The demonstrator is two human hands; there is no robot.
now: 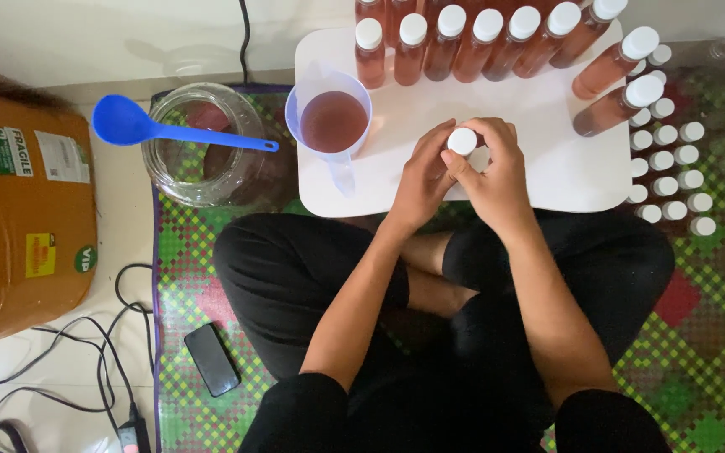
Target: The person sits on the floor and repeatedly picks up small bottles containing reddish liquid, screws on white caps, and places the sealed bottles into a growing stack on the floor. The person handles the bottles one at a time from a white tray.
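While seemingly closed: fingers around white cap.

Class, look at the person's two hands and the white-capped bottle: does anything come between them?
Nothing visible does. The left hand and right hand already wrap the small white-capped bottle directly, above the white tray.

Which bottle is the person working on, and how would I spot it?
Start at the white tray over the person's lap. At its near edge, the left hand and right hand wrap one bottle. Only its round white cap shows, and it alone is in hands; the filled bottles line the far edge.
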